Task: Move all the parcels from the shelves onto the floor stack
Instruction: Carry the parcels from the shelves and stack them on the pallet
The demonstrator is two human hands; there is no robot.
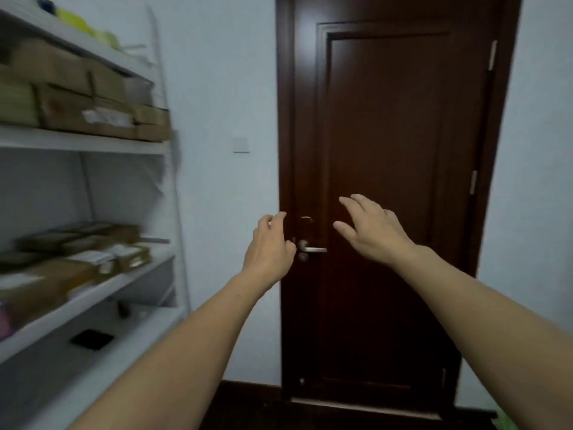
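- Fingers (277, 218) of the left hand (268, 243): loosely curled, thumb set apart from them, nothing held.
- Fingers (356, 201) of the right hand (372, 231): spread and nearly straight, palm turned down, nothing held.
- Hands: both raised near the centre of the view, side by side but apart, the right slightly higher. Both show against the dark door (387, 135). The left hand overlaps the door handle (313, 249) in the view; whether they touch cannot be told.
- Arms: two bare forearms stretched forward, entering from 7 and 4 o'clock and converging on the centre.
- Upper parcels (62, 97): brown cardboard boxes, packed in two layers on a board at 10 o'clock.
- Lower parcels (77, 256): flatter boxes with white labels, on a board at 8 o'clock.
- Shelves (86, 142): white unit along the left edge, well apart from both hands. Yellow items (77, 23) lie on top at 11 o'clock.
- Floor stack: not in view; only a strip of dark floor (248, 405) shows at 6 o'clock.
- Progress (judgement): two boards carry many parcels, so most of the task appears to be left. The empty hands suggest a gap between carries, with the next parcel not yet reached.
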